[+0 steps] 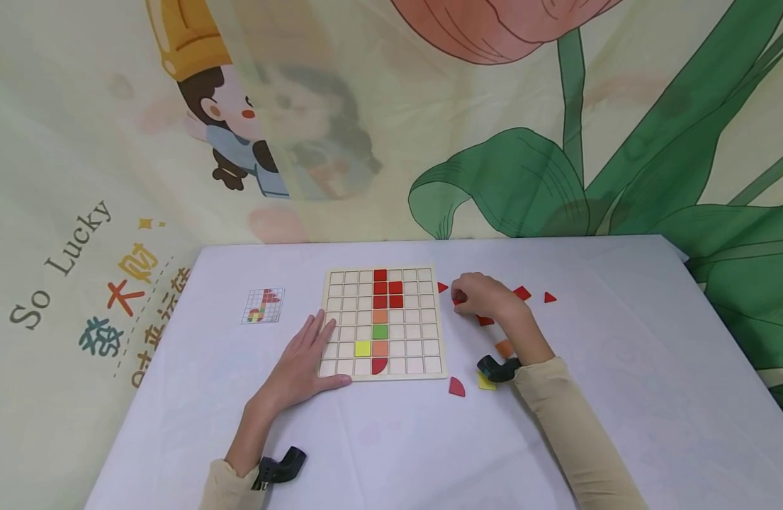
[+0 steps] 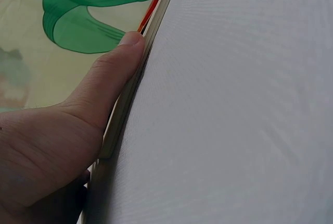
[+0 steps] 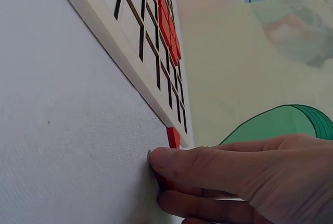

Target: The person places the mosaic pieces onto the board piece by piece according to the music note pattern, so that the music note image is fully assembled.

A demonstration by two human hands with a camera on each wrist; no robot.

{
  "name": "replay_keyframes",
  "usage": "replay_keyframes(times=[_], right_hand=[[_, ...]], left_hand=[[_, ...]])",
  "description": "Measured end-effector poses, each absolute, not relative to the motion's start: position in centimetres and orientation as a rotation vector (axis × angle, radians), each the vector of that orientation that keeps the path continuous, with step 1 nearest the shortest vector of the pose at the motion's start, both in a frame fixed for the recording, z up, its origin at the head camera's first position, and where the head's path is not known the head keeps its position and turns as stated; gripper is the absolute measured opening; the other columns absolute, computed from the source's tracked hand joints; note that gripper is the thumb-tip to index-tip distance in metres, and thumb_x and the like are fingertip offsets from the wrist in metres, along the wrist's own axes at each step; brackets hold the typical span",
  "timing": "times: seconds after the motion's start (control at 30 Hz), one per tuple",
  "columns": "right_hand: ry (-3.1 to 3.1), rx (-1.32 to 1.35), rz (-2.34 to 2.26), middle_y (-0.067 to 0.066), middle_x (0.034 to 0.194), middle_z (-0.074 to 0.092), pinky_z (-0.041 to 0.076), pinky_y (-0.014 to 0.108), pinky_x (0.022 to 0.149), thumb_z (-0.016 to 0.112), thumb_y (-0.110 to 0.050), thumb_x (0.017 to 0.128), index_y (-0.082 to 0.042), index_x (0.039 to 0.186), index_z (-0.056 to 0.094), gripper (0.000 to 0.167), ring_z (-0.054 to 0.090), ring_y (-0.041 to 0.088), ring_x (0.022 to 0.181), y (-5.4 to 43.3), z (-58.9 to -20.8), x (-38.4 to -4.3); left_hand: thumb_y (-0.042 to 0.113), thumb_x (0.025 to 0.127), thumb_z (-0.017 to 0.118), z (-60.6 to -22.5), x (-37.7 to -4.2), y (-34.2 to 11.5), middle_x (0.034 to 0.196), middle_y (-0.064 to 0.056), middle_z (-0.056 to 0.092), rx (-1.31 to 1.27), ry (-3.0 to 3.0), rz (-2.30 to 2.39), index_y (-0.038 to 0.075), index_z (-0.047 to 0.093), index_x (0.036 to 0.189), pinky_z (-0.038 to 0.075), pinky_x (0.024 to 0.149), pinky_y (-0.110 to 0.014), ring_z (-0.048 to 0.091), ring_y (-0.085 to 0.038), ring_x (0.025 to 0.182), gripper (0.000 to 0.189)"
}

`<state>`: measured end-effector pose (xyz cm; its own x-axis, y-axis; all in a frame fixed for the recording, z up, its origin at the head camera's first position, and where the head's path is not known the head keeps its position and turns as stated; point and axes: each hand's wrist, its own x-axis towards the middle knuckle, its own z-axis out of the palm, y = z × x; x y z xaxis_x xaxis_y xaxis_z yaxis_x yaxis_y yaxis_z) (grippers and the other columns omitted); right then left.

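Note:
A pale wooden grid board (image 1: pixel 439 322) lies flat, with red squares (image 1: pixel 395 288) in its upper middle. Below them run an orange square (image 1: pixel 380 316), a green square (image 1: pixel 380 331), another orange square beside a yellow square (image 1: pixel 363 348), and a red quarter-circle (image 1: pixel 380 365). My left hand (image 1: pixel 302 361) rests at the board's lower left corner, fingers straight along the left edge, thumb at the bottom edge. Right of the board, my right hand (image 1: pixel 483 294) pinches a small red piece (image 3: pixel 165 182) between thumb and fingers, close over the tablecloth. Its shape is mostly hidden.
Loose pieces lie right of the board: red triangles (image 1: pixel 550 297), a red square (image 1: pixel 521 292), an orange piece (image 1: pixel 504 348), a yellow piece (image 1: pixel 487 383) partly behind the wrist camera, and a red quarter-circle (image 1: pixel 457 387). A pattern card (image 1: pixel 262 306) lies to the left.

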<state>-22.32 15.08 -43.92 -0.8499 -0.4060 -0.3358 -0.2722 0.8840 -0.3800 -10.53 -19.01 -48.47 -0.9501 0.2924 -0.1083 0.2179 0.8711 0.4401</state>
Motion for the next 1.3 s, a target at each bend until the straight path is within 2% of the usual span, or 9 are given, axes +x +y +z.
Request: replay_keyframes(times=[0.43, 0.63, 0.9, 1.17, 1.3], right_hand=[[2.646, -0.519, -0.461, 0.008, 0.093, 0.063, 0.054, 0.027, 0.07, 0.073, -0.016, 0.086, -0.005, 0.104, 0.067, 0.022, 0.056, 0.02, 0.082, 14.6, -44.0, -22.2], [2.741, -0.601, -0.658, 0.006, 0.093, 0.063, 0.055, 0.028, 0.076, 0.073, -0.016, 0.086, -0.005, 0.106, 0.069, 0.023, 0.057, 0.017, 0.083, 13.5, -44.7, -22.1], [2.769, -0.672, -0.658, 0.004, 0.098, 0.062, 0.049, 0.022, 0.071, 0.071, -0.019, 0.089, -0.007, 0.11, 0.069, 0.024, 0.053, 0.015, 0.083, 10.9, -46.0, -21.6], [2.772, -0.641, -0.69, 0.008, 0.102, 0.065, 0.051, 0.028, 0.076, 0.069, -0.017, 0.091, -0.004, 0.11, 0.071, 0.023, 0.054, 0.017, 0.085, 10.7, -45.7, -21.2], [2.758, -0.698, -0.67, 0.009, 0.098, 0.064, 0.048, 0.024, 0.069, 0.067, -0.013, 0.091, -0.003, 0.111, 0.072, 0.023, 0.053, 0.016, 0.081, 10.7, -45.6, -21.2]], left_hand=[[0.055, 0.075, 0.076, -48.6, -10.5, -19.2, 0.164, -0.016, 0.011, 0.406, 2.883, 0.65, 0.007, 0.022, 0.154, 0.021, 0.119, -0.057, 0.009, -0.037, 0.151, 0.107], [0.055, 0.075, 0.076, -48.6, -10.5, -19.1, 0.164, -0.015, 0.011, 0.403, 2.876, 0.648, 0.007, 0.022, 0.155, 0.02, 0.12, -0.056, 0.008, -0.036, 0.152, 0.107], [0.055, 0.075, 0.076, -48.7, -10.6, -19.0, 0.164, -0.015, 0.011, 0.413, 2.884, 0.66, 0.007, 0.023, 0.154, 0.021, 0.12, -0.056, 0.009, -0.036, 0.152, 0.107], [0.056, 0.075, 0.075, -48.6, -10.6, -19.1, 0.164, -0.015, 0.011, 0.414, 2.885, 0.657, 0.008, 0.022, 0.155, 0.021, 0.119, -0.057, 0.009, -0.036, 0.152, 0.107], [0.055, 0.075, 0.076, -48.7, -10.5, -19.2, 0.164, -0.015, 0.013, 0.422, 2.898, 0.655, 0.007, 0.023, 0.154, 0.022, 0.119, -0.057, 0.01, -0.037, 0.151, 0.107]])
